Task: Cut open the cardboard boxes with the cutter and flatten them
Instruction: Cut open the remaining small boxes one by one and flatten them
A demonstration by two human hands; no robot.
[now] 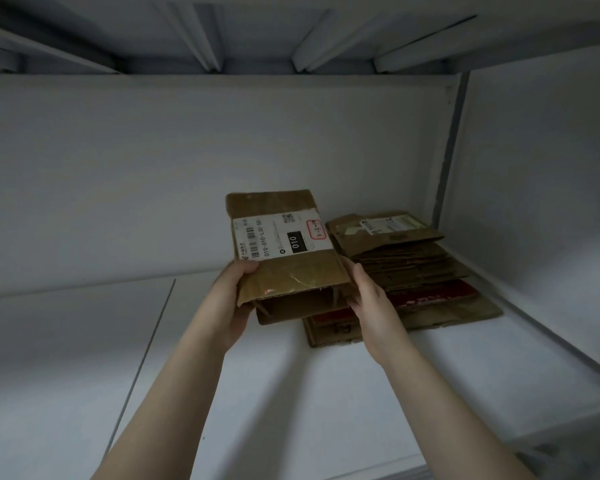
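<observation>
White shelf (291,393) w/ seam (148,348) at left, white back wall (187,168), slats (205,36) overhead

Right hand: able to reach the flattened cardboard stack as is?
Likely yes, once freed: the stack lies right beside the right hand, nothing between, but it and the left hand grip the labelled box.

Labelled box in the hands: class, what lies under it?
The left hand and right hand hold the labelled box. Under it, the edge of a flattened cardboard stack shows on the white shelf. How far it reaches is covered.
</observation>
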